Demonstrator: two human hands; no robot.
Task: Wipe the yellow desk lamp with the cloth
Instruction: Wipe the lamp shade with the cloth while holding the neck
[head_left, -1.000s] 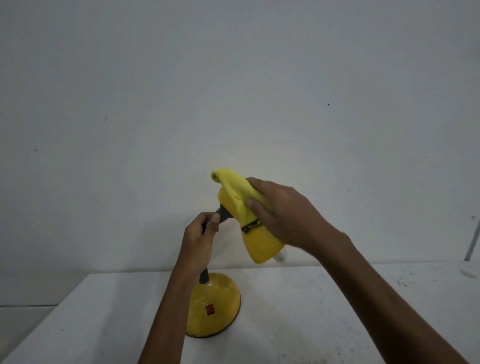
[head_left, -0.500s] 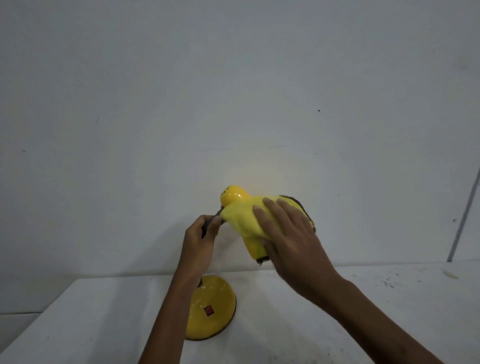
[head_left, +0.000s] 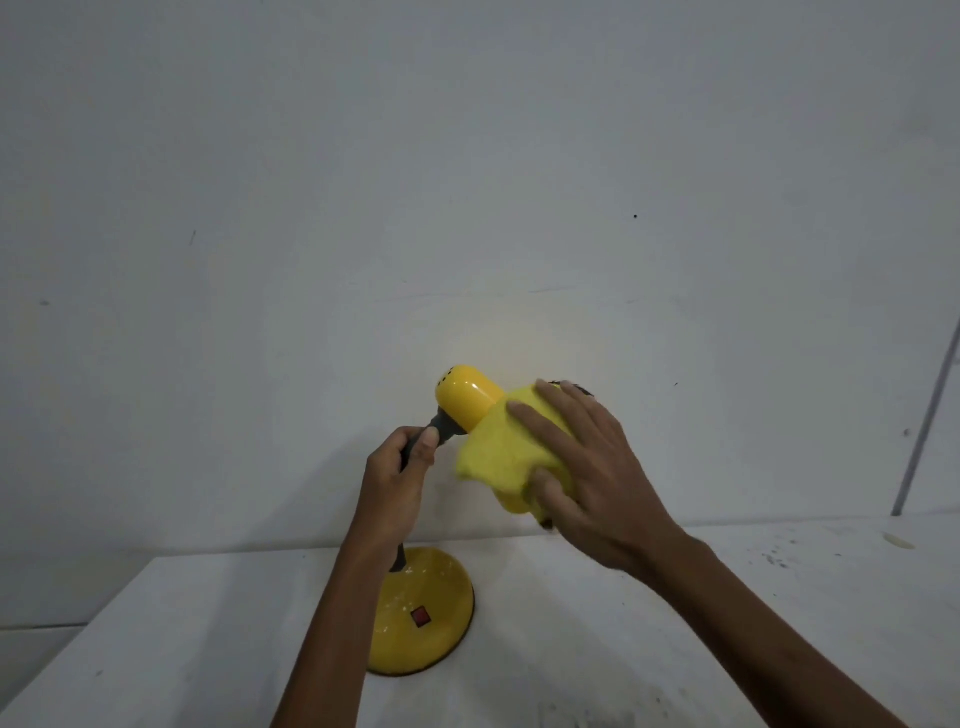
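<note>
Over lamp shade, my right hand (head_left: 592, 467) lay spread, fingers nearly straight, pressing soft yellow cloth (head_left: 498, 452) flat against glossy yellow metal desk lamp (head_left: 467, 397). Cloth covered shade's wide end; rounded rear cap showed bare. My left hand (head_left: 397, 478) curled tight round black flexible neck (head_left: 441, 423) just below head. Round yellow base (head_left: 441, 644) with red square switch (head_left: 421, 617) stood on white speckled table (head_left: 675, 623).
</note>
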